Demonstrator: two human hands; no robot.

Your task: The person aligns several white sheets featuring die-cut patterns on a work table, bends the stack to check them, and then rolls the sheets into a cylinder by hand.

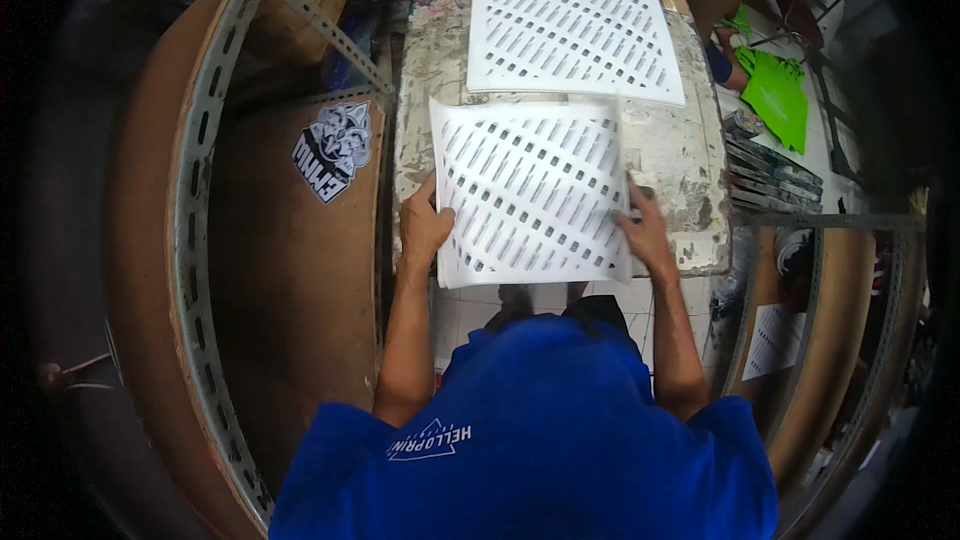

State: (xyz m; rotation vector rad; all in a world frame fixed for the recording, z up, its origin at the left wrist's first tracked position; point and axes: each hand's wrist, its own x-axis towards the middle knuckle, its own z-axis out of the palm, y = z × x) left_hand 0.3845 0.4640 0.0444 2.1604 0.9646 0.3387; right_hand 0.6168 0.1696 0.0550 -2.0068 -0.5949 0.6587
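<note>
Between my two hands is a stack of white printed sheets [530,195], covered in slanted rows of small dark marks. My left hand [427,227] grips its left edge, the thumb lying on top. On the opposite edge my right hand [645,230] pinches the stack, thumb on the printed face. The near edge of the sheets reaches past the table's front edge, and their edges look slightly fanned and blurred. Just beyond, a second pile of like printed sheets [575,40] lies flat on the worn, paint-stained table [685,175].
A brown board shelf [290,340] with a metal angle frame [190,240] stands close on the left, bearing a black-and-white sticker [335,150]. To the right are stacked frames [770,175], bright green fabric [777,95], another person's arm [735,70] and a lower rack holding a printed sheet [775,340].
</note>
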